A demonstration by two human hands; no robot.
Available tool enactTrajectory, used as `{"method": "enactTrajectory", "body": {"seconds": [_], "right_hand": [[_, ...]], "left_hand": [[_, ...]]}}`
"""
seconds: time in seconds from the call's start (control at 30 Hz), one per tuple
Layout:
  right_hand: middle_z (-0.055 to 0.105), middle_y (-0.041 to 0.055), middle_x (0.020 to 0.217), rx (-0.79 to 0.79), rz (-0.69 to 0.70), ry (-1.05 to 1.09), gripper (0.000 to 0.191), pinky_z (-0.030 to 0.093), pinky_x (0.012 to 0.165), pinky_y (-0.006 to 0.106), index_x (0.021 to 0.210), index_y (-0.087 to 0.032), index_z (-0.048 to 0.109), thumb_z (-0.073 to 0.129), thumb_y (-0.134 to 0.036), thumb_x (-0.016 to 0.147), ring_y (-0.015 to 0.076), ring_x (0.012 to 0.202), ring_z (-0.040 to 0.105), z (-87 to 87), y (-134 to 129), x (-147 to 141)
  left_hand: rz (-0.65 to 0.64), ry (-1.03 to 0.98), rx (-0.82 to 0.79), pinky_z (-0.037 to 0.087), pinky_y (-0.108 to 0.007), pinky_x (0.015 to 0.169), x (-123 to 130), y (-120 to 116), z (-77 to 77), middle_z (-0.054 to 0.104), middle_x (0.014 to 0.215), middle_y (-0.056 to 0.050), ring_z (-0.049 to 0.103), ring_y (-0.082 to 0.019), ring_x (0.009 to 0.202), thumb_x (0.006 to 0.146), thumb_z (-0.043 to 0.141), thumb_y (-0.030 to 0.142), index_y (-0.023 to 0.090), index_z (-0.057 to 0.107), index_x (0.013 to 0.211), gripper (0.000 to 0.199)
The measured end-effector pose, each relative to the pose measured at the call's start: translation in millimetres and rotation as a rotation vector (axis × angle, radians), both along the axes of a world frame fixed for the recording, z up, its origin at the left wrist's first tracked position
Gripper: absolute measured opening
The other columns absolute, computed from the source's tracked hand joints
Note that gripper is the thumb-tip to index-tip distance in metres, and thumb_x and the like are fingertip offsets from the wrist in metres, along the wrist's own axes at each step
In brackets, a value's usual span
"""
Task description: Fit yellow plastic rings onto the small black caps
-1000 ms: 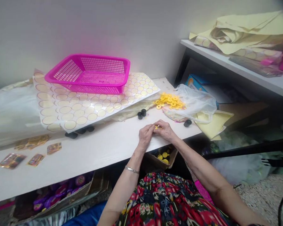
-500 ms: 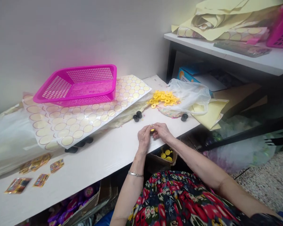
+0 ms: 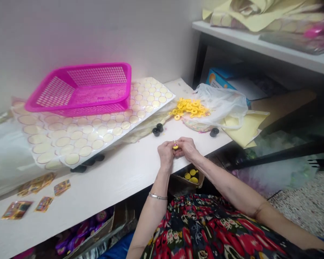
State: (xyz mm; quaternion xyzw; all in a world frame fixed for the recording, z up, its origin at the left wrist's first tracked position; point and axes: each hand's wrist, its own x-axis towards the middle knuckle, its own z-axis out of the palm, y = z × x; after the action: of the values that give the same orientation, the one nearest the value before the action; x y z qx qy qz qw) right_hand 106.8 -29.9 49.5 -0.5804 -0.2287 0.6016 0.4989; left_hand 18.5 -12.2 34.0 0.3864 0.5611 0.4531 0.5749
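Yellow part (image 3: 175,147) is pinched in the fingertips of the left hand (image 3: 166,153) and right hand (image 3: 188,148), above the white table (image 3: 121,176); two black caps (image 3: 156,132) stand beyond.

No legible text (blue box (image 3: 223,80) included)

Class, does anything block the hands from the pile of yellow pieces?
Nothing visible blocks the way from the left hand or right hand, which together hold a small yellow piece, to the yellow pile; black pieces stand to either side.
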Motion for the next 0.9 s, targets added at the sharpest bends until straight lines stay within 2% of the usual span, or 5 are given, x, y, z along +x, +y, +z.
{"method": "enactTrajectory", "body": {"seconds": [0.23, 0.37, 0.5, 0.73, 0.9], "right_hand": [[0.059, -0.0006, 0.05, 0.076, 0.055, 0.086, 0.018, 0.051, 0.039, 0.023, 0.068, -0.015, 0.052, 0.063, -0.029, 0.07, 0.0111, 0.039, 0.057, 4.5, -7, 2], [0.061, -0.0005, 0.053, 0.115, 0.141, 0.13, 0.025, 0.052, 0.044, 0.022, 0.071, -0.014, 0.053, 0.071, -0.027, 0.061, 0.0104, 0.045, 0.059, 4.2, -10, 9], [0.062, 0.0001, 0.056, 0.099, 0.196, 0.127, 0.029, 0.052, 0.045, 0.021, 0.072, -0.013, 0.053, 0.074, -0.024, 0.056, 0.0111, 0.047, 0.06, 4.4, -9, 17], [0.06, -0.0025, 0.055, 0.094, 0.173, 0.037, 0.027, 0.05, 0.039, 0.02, 0.066, -0.014, 0.052, 0.074, -0.023, 0.054, 0.0081, 0.04, 0.055, 12.4, -6, 13], [0.058, -0.0025, 0.05, 0.089, 0.179, -0.019, 0.025, 0.046, 0.037, 0.017, 0.067, -0.014, 0.052, 0.073, -0.025, 0.059, 0.0056, 0.038, 0.05, 14.9, -10, 9]], "left_hand": [[-0.019, 0.093, 0.024, 0.024, -0.018, 0.032, -2, 2, -1.0, 0.034, 0.032, 0.009, 0.032, -0.005, 0.03, 0.063, 0.062, 0.045, 0.017, 0.046, 0.052, 0.034], [-0.056, 0.077, 0.076, 0.026, -0.018, 0.033, -4, 2, -1.5, 0.038, 0.032, 0.008, 0.035, -0.005, 0.03, 0.062, 0.064, 0.048, 0.016, 0.047, 0.052, 0.037], [-0.117, 0.062, 0.025, 0.027, -0.019, 0.034, -6, 4, 0.0, 0.044, 0.033, 0.005, 0.037, -0.006, 0.03, 0.057, 0.069, 0.047, 0.014, 0.052, 0.053, 0.037], [-0.123, 0.063, 0.056, 0.024, -0.019, 0.035, -5, 15, -5.4, 0.04, 0.031, 0.006, 0.034, -0.005, 0.031, 0.056, 0.07, 0.041, 0.015, 0.048, 0.046, 0.036], [-0.162, 0.061, 0.088, 0.024, -0.019, 0.038, -13, 9, -2.8, 0.038, 0.033, 0.006, 0.033, -0.004, 0.034, 0.064, 0.064, 0.049, 0.013, 0.051, 0.048, 0.042]]}}
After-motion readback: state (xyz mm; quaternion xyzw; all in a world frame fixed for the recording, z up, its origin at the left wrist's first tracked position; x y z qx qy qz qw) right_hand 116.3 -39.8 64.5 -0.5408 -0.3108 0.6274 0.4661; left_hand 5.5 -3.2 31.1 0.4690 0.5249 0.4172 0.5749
